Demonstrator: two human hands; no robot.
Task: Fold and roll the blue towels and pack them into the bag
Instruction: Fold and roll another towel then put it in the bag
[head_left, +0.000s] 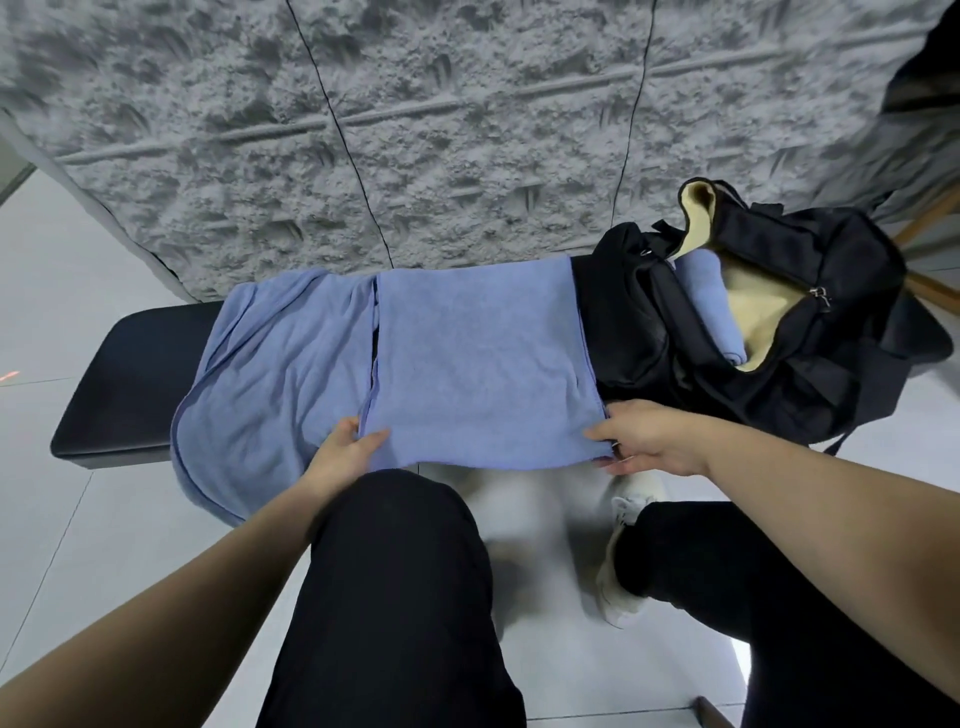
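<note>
On black bench (130, 374), folded blue towel (478, 358) lies flat, near edge hanging over bench front. Left hand (345, 452) pinches near-left corner, right hand (649, 436) pinches near-right corner. Second blue towel (275, 374) just beside on left, crumpled, drooping off edge. Black bag (810, 332) at right end, open (beige lining), rolled towel (714, 306) inside. Bench left end bare. No readable writing.

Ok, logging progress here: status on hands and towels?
Left hand and right hand pinch folded towel's near corners. One rolled towel in bag. Another towel waits left. Nothing blocking.
</note>
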